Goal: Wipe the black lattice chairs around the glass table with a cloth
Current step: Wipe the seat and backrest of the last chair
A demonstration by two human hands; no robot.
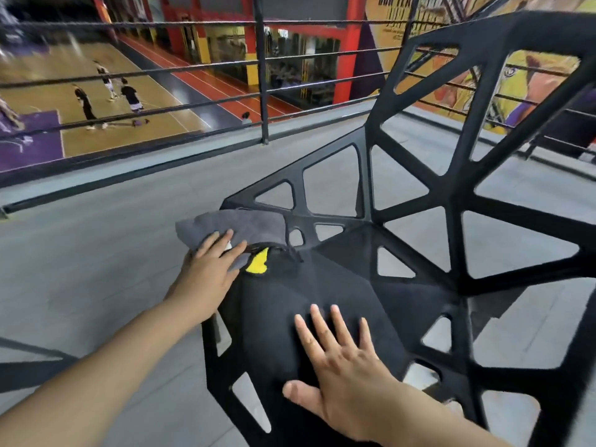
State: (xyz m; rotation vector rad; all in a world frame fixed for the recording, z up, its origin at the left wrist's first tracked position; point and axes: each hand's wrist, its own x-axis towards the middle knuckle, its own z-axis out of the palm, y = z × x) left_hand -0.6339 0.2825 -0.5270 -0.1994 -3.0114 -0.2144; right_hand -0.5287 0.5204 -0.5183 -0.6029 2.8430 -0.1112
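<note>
Black lattice chair [338,279] fills the centre and right of view, on a grey floor [96,253] near a metal railing [263,91]. Grey cloth [232,225] with a yellow patch [257,263] lies on the seat's far left corner, part overhanging the edge. Left hand [206,272] on the cloth: grip flat, fingers straight, pressing it down. Right hand [342,366] flat on the near seat: grip spread, holding nothing. Sports court [129,91] beyond the railing, below.

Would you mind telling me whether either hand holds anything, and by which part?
Nothing is gripped. The left hand presses the grey cloth against the edge of the chair seat with straight fingers; the right hand lies flat on the seat.
</note>
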